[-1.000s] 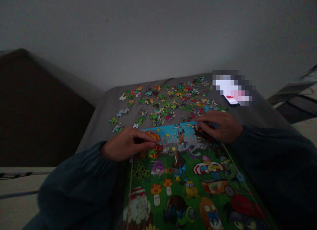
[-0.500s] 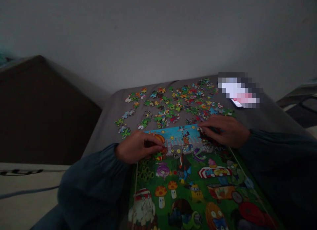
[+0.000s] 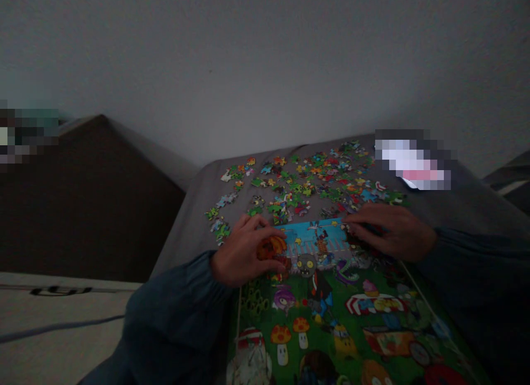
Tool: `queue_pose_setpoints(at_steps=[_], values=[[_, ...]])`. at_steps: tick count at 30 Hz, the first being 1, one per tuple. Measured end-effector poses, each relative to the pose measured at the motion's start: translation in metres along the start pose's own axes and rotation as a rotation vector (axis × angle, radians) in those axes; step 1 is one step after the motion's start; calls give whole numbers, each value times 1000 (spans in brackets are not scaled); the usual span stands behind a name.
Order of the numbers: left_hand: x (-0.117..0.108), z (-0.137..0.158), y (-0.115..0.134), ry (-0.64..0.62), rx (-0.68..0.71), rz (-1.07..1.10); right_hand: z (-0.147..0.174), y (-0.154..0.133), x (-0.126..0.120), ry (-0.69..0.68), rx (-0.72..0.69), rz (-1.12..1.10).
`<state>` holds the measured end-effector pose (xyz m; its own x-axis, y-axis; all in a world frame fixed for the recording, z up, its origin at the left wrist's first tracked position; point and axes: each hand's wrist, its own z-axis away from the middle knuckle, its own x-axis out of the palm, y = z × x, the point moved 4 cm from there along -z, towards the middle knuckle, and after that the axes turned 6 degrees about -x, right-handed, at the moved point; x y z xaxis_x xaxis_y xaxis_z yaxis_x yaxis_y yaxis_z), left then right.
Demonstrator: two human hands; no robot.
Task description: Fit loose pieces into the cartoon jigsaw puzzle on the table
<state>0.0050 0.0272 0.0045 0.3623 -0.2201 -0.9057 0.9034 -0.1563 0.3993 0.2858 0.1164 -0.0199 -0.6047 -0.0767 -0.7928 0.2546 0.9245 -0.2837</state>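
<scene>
A jigsaw puzzle board with cartoon zombies, mushrooms and plants lies lengthwise in front of me. My left hand is over its upper left part, by the orange pumpkin picture. The thumb and fingers of that hand are spread apart, with nothing visible between them. At the board's upper right corner is my right hand, its thumb and index fingertips close together at the edge. Whatever is between those fingertips is too dark and small to make out. Loose jigsaw pieces are scattered just beyond the board.
The pieces lie on a grey cloth-covered surface that reaches the pale wall. A lit phone, blurred out, sits at the back right. To the left stand a dark brown panel and a light drawer front with a cable across it.
My left thumb and fingers have opened from a pinch over the board's upper left. My right hand stays at the upper right corner. The whole view has shifted slightly.
</scene>
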Motion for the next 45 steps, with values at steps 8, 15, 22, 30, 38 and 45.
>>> queue_pose_setpoints(at_steps=[8, 15, 22, 30, 38, 45], values=[[13, -3, -6, -28, -74, -28, 0, 0, -1, -28, 11, 5], [9, -3, -4, -39, -59, 23, -1, -2, -1, -1, -7, 64], [-14, -8, -26, 149, -65, 79, -1, -3, 0, 47, -27, 63], [-69, 0, -125, 486, -448, -147, -5, -5, -3, 60, -74, 77], [-46, -10, -152, 444, -447, -186, -2, -1, 2, 52, -25, 45], [-33, -26, -146, 491, -468, -253, -3, 2, 9, 45, 32, 25]])
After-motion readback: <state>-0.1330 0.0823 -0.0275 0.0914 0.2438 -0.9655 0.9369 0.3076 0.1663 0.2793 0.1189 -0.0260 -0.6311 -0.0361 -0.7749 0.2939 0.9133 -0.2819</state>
